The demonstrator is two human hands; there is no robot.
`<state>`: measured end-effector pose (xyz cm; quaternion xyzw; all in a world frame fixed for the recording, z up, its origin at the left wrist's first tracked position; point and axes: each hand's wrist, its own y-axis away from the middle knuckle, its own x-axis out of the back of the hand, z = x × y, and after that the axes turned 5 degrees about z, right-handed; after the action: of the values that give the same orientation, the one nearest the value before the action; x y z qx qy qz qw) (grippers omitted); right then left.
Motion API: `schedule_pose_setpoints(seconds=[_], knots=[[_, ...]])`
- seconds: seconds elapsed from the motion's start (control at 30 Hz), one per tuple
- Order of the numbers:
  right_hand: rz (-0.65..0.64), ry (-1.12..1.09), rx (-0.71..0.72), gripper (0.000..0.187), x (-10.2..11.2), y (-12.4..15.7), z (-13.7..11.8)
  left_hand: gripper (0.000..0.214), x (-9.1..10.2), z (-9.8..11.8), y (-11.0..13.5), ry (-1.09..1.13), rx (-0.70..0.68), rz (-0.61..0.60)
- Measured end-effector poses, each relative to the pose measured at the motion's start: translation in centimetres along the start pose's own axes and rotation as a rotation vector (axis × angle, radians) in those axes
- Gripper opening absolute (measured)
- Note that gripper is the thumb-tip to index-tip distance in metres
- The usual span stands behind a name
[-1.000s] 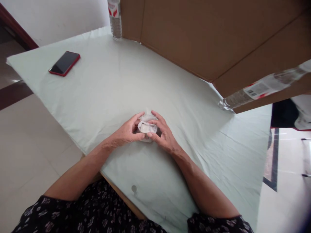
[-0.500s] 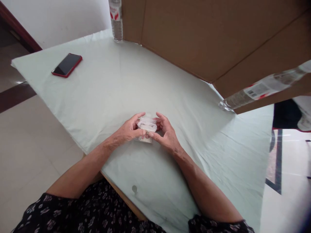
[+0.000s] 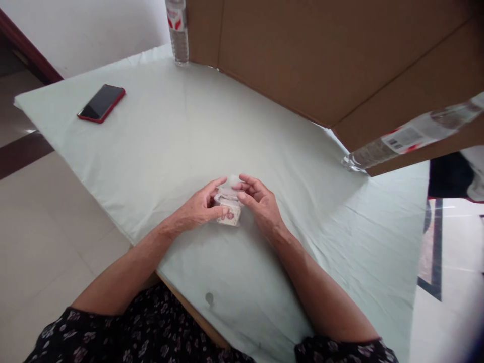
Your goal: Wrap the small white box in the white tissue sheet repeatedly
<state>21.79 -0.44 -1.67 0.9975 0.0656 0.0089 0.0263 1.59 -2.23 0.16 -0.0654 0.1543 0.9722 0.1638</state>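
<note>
That packet (image 3: 231, 218) looks light and softish, best clasped at nine o'clock, as the left hand (image 3: 195, 207) does, the right hand (image 3: 263, 204) loosely parted.

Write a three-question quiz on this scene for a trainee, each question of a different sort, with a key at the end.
1. Multiple choice: what colour is the edge around the dark-screened phone on the cloth?
a) blue
b) red
c) yellow

2. True or false: the left hand and the right hand are on opposite sides of the small patterned packet.

3. Count: how many clear bottles show beside the brown cardboard panel?

Key:
1. b, red
2. True
3. Two
</note>
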Motion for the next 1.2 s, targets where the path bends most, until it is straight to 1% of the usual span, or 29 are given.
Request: schedule_pose_setpoints(seconds=[0.07, 0.2, 0.27, 0.33, 0.43, 0.47, 0.53, 0.67, 0.77, 0.8, 0.87, 0.97, 1.0, 1.03, 1.1, 1.13, 1.17, 1.2], knots=[[0.001, 0.019, 0.035, 0.065, -0.2, -0.3, 0.0, 0.094, 0.2, -0.2, 0.0, -0.025, -0.009, -0.013], [0.019, 0.029, 0.103, 0.053, -0.5, -0.2, -0.2, 0.093, 0.7, -0.5, 0.1, -0.099, -0.038, -0.067], [0.045, 0.047, 0.152, 0.046, -0.6, 0.2, -0.5, 0.091, 0.8, -0.6, 0.1, -0.138, -0.053, -0.060], [0.072, 0.113, 0.230, 0.036, -0.8, 0.7, -0.8, 0.081, 0.8, -0.6, 0.1, -0.157, -0.067, -0.046], [0.109, 0.265, 0.351, 0.023, -1.2, 1.5, -1.2, 0.055, 0.6, -0.5, 0.1, -0.157, -0.084, -0.010], [0.116, 0.311, 0.381, 0.021, -1.4, 1.7, -1.3, 0.051, 0.5, -0.5, 0.1, -0.153, -0.086, 0.008], [0.128, 0.382, 0.427, 0.018, -1.7, 2.1, -1.3, 0.050, 0.4, -0.4, 0.0, -0.149, -0.097, 0.049], [0.150, 0.461, 0.488, 0.018, -1.9, 2.1, -1.1, 0.054, 0.3, -0.5, -0.1, -0.175, -0.115, 0.104], [0.162, 0.502, 0.568, 0.019, -1.7, 1.8, -0.5, 0.052, 0.4, -0.3, -0.2, -0.266, -0.144, 0.167], [0.148, 0.524, 0.594, 0.019, -1.5, 1.8, -0.2, 0.051, 0.4, -0.3, -0.2, -0.302, -0.157, 0.182], [0.075, 0.589, 0.628, 0.019, -1.1, 1.7, 0.2, 0.047, 0.5, -0.1, -0.2, -0.341, -0.174, 0.193], [-0.062, 0.697, 0.673, 0.016, -0.5, 1.9, 0.2, 0.045, 0.5, 0.1, -0.2, -0.301, -0.176, 0.174], [-0.084, 0.720, 0.695, 0.015, -0.4, 2.0, 0.1, 0.045, 0.5, 0.1, -0.1, -0.284, -0.176, 0.166], [-0.083, 0.726, 0.711, 0.014, -0.2, 2.1, -0.1, 0.045, 0.4, 0.1, -0.1, -0.273, -0.174, 0.162], [-0.029, 0.684, 0.712, 0.015, 0.0, 2.3, -0.4, 0.046, 0.4, 0.2, 0.0, -0.266, -0.161, 0.168], [0.008, 0.643, 0.690, 0.019, 0.1, 2.3, -0.5, 0.047, 0.4, 0.2, 0.0, -0.260, -0.150, 0.175], [0.029, 0.596, 0.655, 0.028, 0.2, 2.3, -0.6, 0.047, 0.4, 0.2, 0.0, -0.252, -0.140, 0.180], [0.024, 0.555, 0.609, 0.041, 0.3, 2.2, -0.6, 0.047, 0.4, 0.2, 0.1, -0.243, -0.131, 0.183]])
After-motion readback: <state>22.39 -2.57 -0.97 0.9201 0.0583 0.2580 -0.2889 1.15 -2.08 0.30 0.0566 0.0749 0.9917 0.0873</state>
